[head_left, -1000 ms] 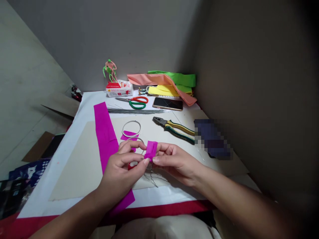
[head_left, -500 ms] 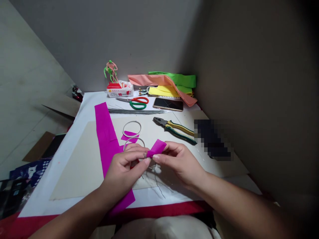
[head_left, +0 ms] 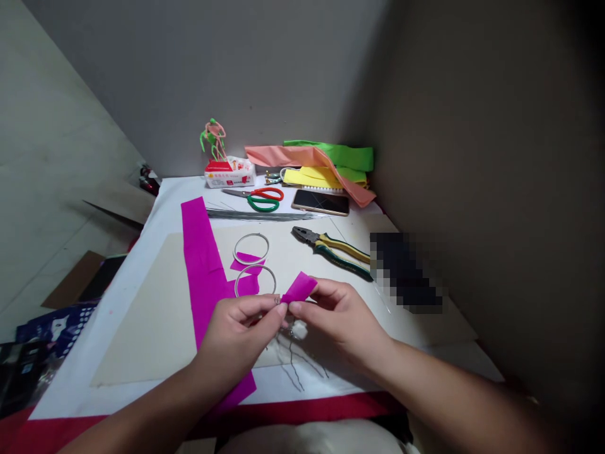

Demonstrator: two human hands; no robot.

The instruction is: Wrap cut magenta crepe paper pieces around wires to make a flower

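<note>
"Nearest item?"

"Dark crinkled wires [head_left: 292,362], hanging below the hands."

"Condition of each grip?"

"Left hand [head_left: 246,321]: thumb and fingers pinched on the lower left end of a magenta crepe-paper piece [head_left: 300,287]. Right hand [head_left: 345,315]: thumb and fingers clamped on its right side."

"Location of that piece?"

"Between both hands, held above the surface [head_left: 75,381]."

"And beyond?"

"Two pale rings [head_left: 253,264] lying on magenta scraps [head_left: 247,285]; combination pliers [head_left: 324,247] to their right; farthest noted, scissors [head_left: 258,197] near a smartphone [head_left: 321,202]."
</note>
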